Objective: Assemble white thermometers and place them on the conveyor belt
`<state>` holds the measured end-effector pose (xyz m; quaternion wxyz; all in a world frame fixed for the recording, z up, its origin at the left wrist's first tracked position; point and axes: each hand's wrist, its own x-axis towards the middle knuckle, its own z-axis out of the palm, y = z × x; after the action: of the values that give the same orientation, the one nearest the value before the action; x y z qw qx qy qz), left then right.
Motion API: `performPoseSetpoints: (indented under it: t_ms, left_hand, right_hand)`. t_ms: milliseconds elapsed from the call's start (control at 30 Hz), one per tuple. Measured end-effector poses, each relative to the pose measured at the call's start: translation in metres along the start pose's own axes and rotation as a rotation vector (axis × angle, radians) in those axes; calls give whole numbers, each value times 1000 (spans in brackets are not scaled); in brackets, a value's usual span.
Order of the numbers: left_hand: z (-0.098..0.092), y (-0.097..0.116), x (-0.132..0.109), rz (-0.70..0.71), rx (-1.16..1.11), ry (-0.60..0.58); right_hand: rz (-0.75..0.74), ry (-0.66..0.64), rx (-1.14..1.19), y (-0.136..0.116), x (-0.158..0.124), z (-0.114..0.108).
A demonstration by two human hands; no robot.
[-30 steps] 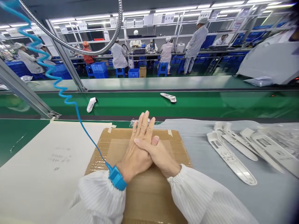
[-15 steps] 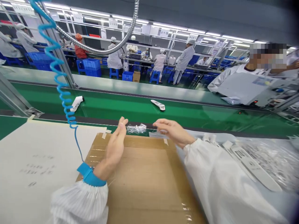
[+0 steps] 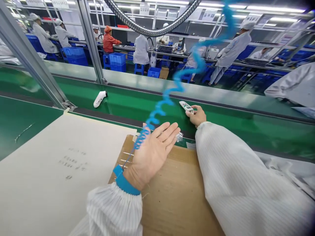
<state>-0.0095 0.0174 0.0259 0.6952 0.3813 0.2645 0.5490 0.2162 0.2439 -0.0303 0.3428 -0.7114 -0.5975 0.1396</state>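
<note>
At the near edge of the green conveyor belt (image 3: 246, 137), the right hand (image 3: 197, 115) has its fingers (image 3: 194, 109) curled around the tail of a white handheld device (image 3: 185, 106), whose long axis runs up and left from the palm; no label on it can be read. The left hand (image 3: 151, 155), farther from the device, is released, fingers spread, over a cardboard sheet (image 3: 172, 203), with a blue wrist strap (image 3: 124, 183) at its wrist. A white paper sheet (image 3: 36, 186) beside the cardboard carries writing too faint to read.
</note>
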Motion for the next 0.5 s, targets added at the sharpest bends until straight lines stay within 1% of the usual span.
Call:
performPoseSetpoints:
  t_ms: [33,67,100,133,200,233,267,300,333,367,400,433,500]
  left_hand:
    - [-1,-2,0,11,-7,21]
    - [-2,-6,0,27,40,66]
    - [-3,-9,0,60,148,140]
    - [-4,-13,-1,121,310,229]
    - [-5,-19,-3,318,715,393]
    - [-5,-21,-4,430,904,441]
    - [-5,-22,-6,532,1055,463]
    - [-4,-23,-7,607,1166,460]
    - [-3,-23,-8,647,1247,433]
    - [-3,-23,-9,652,1310,391]
    - [-2,-23,-10,624,1364,330]
    - [-1,-23,-11,568,1410,255]
    - [-1,-25,-12,401,1470,113]
  right_hand:
    - [1,-10,39,-7,-5,1]
    - [4,-26,102,-15,-12,-2]
    - [-1,-62,198,-23,-21,-8]
    - [-16,-118,319,-30,-33,-17]
    - [-50,-271,579,-43,-62,-42]
    - [-71,-359,676,-47,-79,-56]
    - [-97,-439,722,-50,-97,-69]
    - [-133,-508,723,-52,-115,-80]
    - [-179,-564,700,-53,-131,-90]
    - [-234,-614,665,-52,-147,-99]
    - [-289,-644,622,-50,-159,-105]
    - [-339,-654,577,-47,-170,-110]
    - [-401,-641,495,-39,-186,-115]
